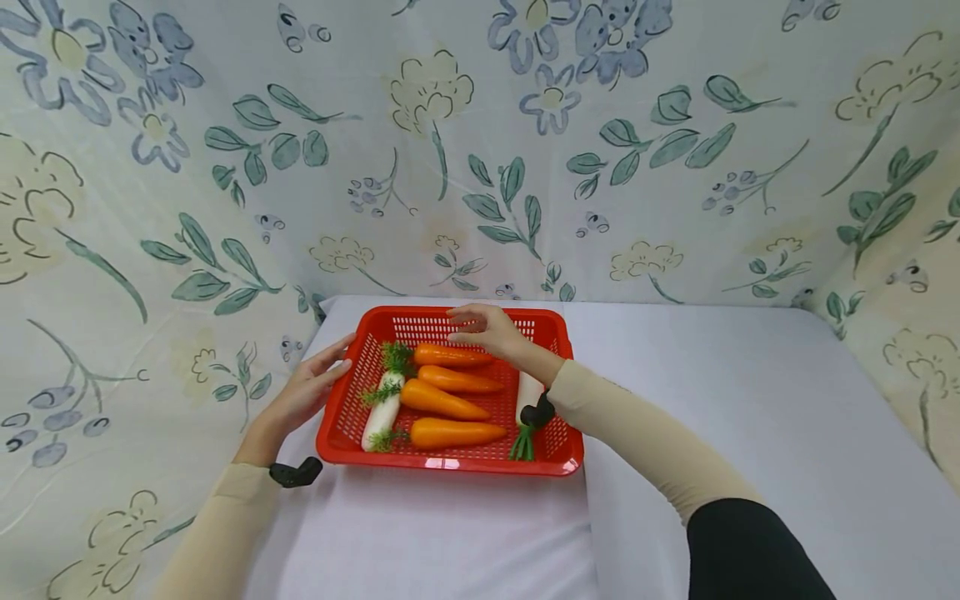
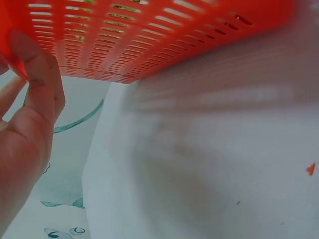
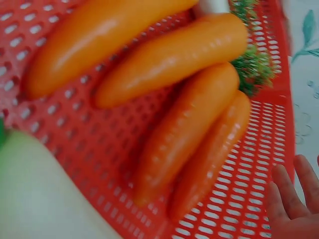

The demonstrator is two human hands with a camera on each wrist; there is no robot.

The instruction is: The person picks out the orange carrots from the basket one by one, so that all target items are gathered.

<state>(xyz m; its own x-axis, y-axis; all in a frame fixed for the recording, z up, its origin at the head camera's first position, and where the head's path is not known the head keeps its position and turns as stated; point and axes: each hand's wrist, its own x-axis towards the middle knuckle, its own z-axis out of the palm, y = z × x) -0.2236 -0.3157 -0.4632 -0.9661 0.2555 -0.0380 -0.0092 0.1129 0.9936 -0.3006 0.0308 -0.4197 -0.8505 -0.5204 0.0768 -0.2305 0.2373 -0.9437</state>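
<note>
A red plastic basket with slotted walls sits on the white-covered table. Inside it lie several orange carrots side by side, tips to the right, with feathery green tops at the left. One white radish lies along the left side, partly under those tops. Another white radish with green stalks is at the right side, partly hidden by the right wrist in the head view. My left hand grips the basket's left rim, fingers against its wall. My right hand hovers over the far side, fingers extended, holding nothing.
A white cloth covers the table, which reaches further to the right. Behind and at both sides hangs a floral curtain. A black strap is on the left wrist.
</note>
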